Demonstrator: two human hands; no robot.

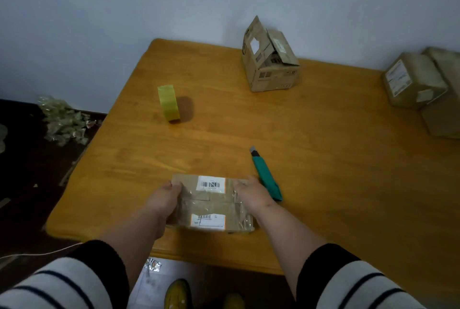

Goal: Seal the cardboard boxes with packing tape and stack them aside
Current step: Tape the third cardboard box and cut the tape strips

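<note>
Wooden table (323,159) against a pale wall: left hand (163,199) and right hand (251,195) each grip an end of a flat, already taped box (210,205) at the near edge. Sealed boxes (420,84) stacked far right look finished; one open-flapped box (270,64) at the back remains, contents not visible. Tape roll (169,103) and green cutter (266,175) lie idle.

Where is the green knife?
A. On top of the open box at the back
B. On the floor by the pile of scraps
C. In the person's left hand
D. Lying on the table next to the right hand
D: the green knife lies flat on the table, just beside the right hand, which holds the taped box together with the left hand.
</note>
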